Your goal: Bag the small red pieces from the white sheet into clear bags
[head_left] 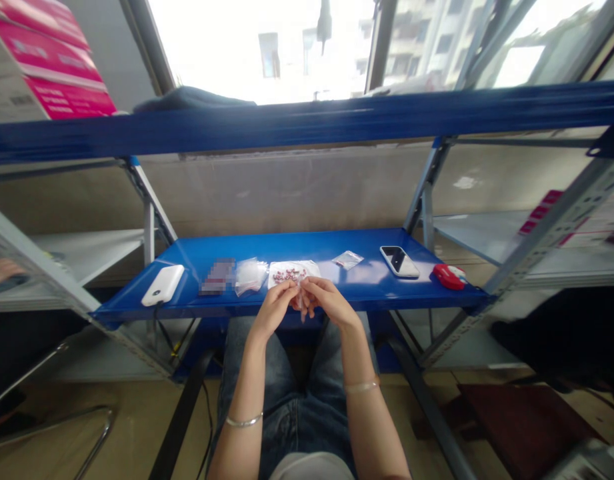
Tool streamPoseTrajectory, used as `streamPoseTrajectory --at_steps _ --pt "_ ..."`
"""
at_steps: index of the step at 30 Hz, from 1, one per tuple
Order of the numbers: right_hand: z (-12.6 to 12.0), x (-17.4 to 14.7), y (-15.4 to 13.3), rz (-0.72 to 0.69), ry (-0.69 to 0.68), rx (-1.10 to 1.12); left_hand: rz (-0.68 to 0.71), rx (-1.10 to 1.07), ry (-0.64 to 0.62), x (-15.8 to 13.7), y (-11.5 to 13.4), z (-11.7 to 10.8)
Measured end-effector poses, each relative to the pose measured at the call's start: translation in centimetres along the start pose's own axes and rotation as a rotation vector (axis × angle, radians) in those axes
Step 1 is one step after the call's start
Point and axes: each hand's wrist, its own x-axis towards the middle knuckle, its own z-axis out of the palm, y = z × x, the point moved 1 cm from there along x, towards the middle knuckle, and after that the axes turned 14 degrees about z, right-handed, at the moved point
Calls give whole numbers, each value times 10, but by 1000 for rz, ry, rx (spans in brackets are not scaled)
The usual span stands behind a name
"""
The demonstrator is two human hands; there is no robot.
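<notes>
My left hand (277, 303) and my right hand (331, 301) meet over the front edge of the blue shelf, fingers bent and thumbs pressed close together. Both pinch at one spot, where a thin, pale, see-through piece shows faintly; it is too small to name. Just behind the fingertips lies a white sheet (309, 267) with several small dark red pieces (287, 275) scattered on it. To its left is a pile of clear plastic bags (251, 275). A small clear bag with something inside (347, 259) lies to the right, apart from my hands.
On the blue shelf (287, 243) are a white device with a cable (163, 285), a blurred-out flat item (219, 276), a phone (399, 261) and a red object (449, 276). A blue beam (307, 123) crosses above. Pink-and-white boxes (57, 67) stand upper left. Another person's hand (4, 272) shows far left.
</notes>
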Motion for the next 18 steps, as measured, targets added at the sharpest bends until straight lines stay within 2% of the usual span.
streamPoseTrajectory --at_steps 5,8,11,14,18 --pt "5 10 6 -36 225 -83 65 230 92 2 -1 4" --pt "9 14 10 -63 366 -219 122 429 174 0 -3 5" --pt "9 16 13 -47 476 -363 157 554 204 -1 -9 4" --pt "8 14 13 -14 553 -508 143 647 210 -2 -15 3" --pt "9 12 10 55 670 -688 107 776 305 -1 -20 0"
